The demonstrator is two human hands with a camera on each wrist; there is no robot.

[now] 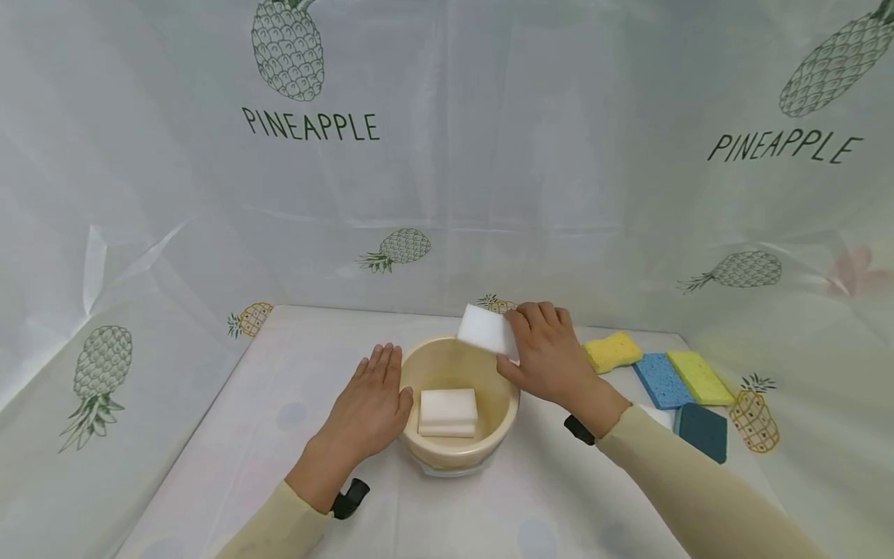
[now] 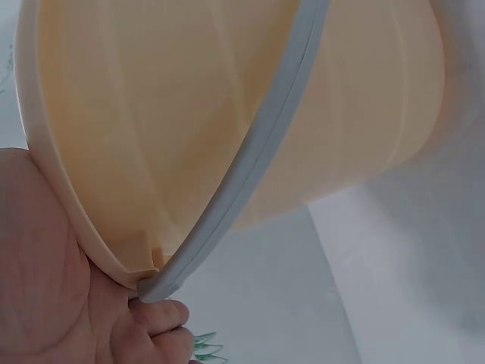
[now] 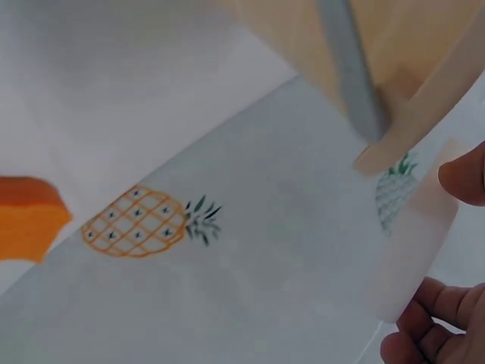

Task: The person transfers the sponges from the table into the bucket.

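Observation:
A cream bucket stands upright on the table, its grey handle hanging down the near side. Inside lie white sponges, apparently two stacked flat. My left hand rests against the bucket's left rim, fingers straight in the head view and the thumb at the edge. Over the right back part of the rim, my right hand pinches another white sponge between thumb and fingers. That sponge appears edge-on in the right wrist view, apart from the bucket.
Right of the bucket lie a yellow sponge, a blue sponge, a yellow-green sponge and a dark green scouring pad. A white piece is partly hidden by the right arm. A pineapple-printed sheet hangs behind the table.

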